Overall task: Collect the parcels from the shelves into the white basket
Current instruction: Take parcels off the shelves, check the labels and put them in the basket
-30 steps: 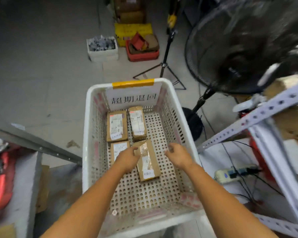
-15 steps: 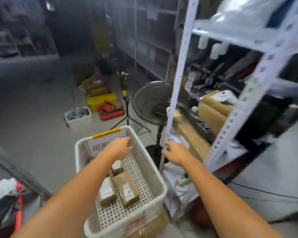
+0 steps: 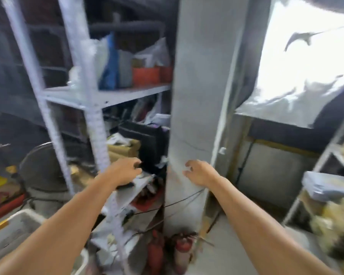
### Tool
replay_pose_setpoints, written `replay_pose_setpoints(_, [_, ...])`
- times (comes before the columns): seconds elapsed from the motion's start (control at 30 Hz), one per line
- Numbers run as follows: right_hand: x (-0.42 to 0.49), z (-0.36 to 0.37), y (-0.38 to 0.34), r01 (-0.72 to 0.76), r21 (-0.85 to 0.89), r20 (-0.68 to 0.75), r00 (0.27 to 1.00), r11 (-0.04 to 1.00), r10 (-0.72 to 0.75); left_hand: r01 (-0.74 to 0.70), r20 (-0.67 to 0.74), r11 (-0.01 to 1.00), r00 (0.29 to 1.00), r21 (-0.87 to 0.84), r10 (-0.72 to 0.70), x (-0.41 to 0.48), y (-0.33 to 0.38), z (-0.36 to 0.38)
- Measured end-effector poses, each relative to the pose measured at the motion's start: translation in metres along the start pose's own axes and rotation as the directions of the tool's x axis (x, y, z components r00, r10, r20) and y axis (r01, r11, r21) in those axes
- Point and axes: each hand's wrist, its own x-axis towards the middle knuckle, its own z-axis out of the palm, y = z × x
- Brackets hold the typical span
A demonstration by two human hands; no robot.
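White basket (image 3: 31,214) is showing one rim corner at the lower left, its inside too blurred to read. Both arms are reaching forward; the left hand (image 3: 125,171) and right hand (image 3: 199,173) are hanging apart, fingers loosely curled, holding nothing. Brown parcels (image 3: 123,148) are lying at the left end of a board of the white shelves (image 3: 115,96), just beyond the left hand. A grey pillar (image 3: 199,96) is standing behind the right hand.

Blurred brown parcels (image 3: 124,149) lie stacked on a middle level of the white metal shelves (image 3: 115,94). One corner of the white basket (image 3: 31,214) shows below-left of the shelves.
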Motion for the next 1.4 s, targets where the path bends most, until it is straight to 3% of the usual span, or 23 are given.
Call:
replay_pose_setpoints(0.13, [-0.023, -0.066, 0.096, -0.225, 0.018, -0.152, 0.962, 0.974, 0.225, -0.197, 0.015, 0.980, 0.980, -0.017, 0.197, 0.069, 0.115, 0.006])
replay_pose_setpoints(0.27, [-0.062, -0.106, 0.174, -0.437, 0.072, -0.282, 0.854, 0.897, 0.438, -0.438, 0.075, 0.899, 0.896, -0.013, 0.437, 0.129, 0.227, 0.033])
replay_pose_setpoints(0.47, [-0.151, -0.130, 0.240, -0.731, 0.199, -0.369, 0.561, 0.653, 0.741, -0.758, 0.145, 0.649, 0.636, -0.065, 0.758, 0.155, 0.374, 0.085])
replay_pose_setpoints(0.63, [-0.252, -0.130, 0.239, -0.853, 0.298, -0.391, 0.300, 0.428, 0.870, -0.895, 0.153, 0.429, 0.410, -0.123, 0.899, 0.099, 0.469, 0.110])
replay_pose_setpoints(0.83, [-0.383, -0.122, 0.198, -0.874, 0.404, -0.489, 0.044, 0.271, 0.871, -0.955, 0.149, 0.157, 0.122, -0.252, 0.981, -0.024, 0.531, 0.122])
replay_pose_setpoints(0.97, [-0.461, -0.118, 0.163, -0.871, 0.451, -0.518, -0.076, 0.197, 0.852, -0.949, 0.153, 0.054, 0.007, -0.310, 0.988, -0.110, 0.548, 0.121])
replay_pose_setpoints(1.23, [-0.561, -0.097, 0.144, -0.831, 0.548, -0.532, -0.259, 0.095, 0.806, -0.919, 0.190, -0.026, -0.109, -0.393, 0.976, -0.208, 0.578, 0.135])
replay_pose_setpoints(1.33, [-0.575, -0.093, 0.157, -0.792, 0.608, -0.524, -0.342, 0.061, 0.780, -0.887, 0.214, -0.001, -0.112, -0.461, 0.970, -0.228, 0.605, 0.148])
replay_pose_setpoints(1.4, [-0.579, -0.089, 0.168, -0.759, 0.650, -0.506, -0.391, 0.041, 0.769, -0.837, 0.256, 0.070, -0.086, -0.543, 0.963, -0.242, 0.625, 0.157])
